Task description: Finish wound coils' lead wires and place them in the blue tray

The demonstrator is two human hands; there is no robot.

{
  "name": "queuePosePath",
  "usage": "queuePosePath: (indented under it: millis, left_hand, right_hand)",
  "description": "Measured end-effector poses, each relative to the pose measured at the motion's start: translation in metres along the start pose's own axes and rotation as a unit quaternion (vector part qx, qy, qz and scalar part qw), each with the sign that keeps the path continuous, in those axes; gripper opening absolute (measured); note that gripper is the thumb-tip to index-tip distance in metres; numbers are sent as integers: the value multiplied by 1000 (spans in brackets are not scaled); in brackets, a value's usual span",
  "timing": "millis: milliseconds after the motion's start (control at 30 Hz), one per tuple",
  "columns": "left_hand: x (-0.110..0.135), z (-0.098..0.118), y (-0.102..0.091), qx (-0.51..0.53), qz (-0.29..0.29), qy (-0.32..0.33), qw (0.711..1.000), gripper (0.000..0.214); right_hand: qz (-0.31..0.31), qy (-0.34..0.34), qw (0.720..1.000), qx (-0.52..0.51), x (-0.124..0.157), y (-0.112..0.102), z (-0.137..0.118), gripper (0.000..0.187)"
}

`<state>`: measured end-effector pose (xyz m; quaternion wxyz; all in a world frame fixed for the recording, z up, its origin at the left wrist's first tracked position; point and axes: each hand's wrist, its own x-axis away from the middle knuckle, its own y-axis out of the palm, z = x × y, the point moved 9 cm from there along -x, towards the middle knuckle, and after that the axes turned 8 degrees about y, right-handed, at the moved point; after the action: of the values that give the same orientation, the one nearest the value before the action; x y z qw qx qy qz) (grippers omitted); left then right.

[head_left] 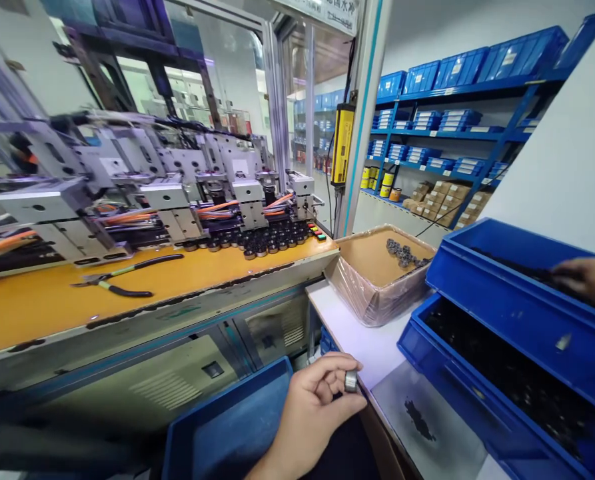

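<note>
My left hand (311, 408) is closed in a pinch low in the middle of the view. Between its thumb and fingers is a short, shiny metal cylinder (350, 381). At the right edge, my right hand (594, 279) reaches into the upper blue bin (517, 293), over small dark parts (520, 268). Its fingertips are blurred and partly hidden, so what they hold, if anything, does not show. Directly below sits a lower blue bin (457, 370) with more black parts. A blue tray (237, 427) lies under my left hand's side of the view.
An orange bench (42, 303) bears pliers (122, 275), several black round pieces (272, 240) and machine fixtures (167, 207). A plastic-lined carton (362, 293) holding dark metal pieces (404, 255) stands on the white side table (334, 317). Shelves (514, 123) with blue boxes line the back.
</note>
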<state>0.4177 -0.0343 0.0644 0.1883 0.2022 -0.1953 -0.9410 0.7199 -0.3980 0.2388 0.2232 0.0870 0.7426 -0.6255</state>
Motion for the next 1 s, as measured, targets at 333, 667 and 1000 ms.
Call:
queuePosePath:
  millis: [333,667,1000]
  left_hand:
    - [-1,-7,12,-26,-39,-34,998,31]
    - [-2,3,39,-92,-73,56,991,39]
    - [3,4,31,-174,-80,69,979,40]
  right_hand:
    - [38,-437,820,-368,214,-31,-230,11]
    - [66,-482,752,-444,252,2,-244,14]
    - [81,-484,770,-408,246,0,-236,11]
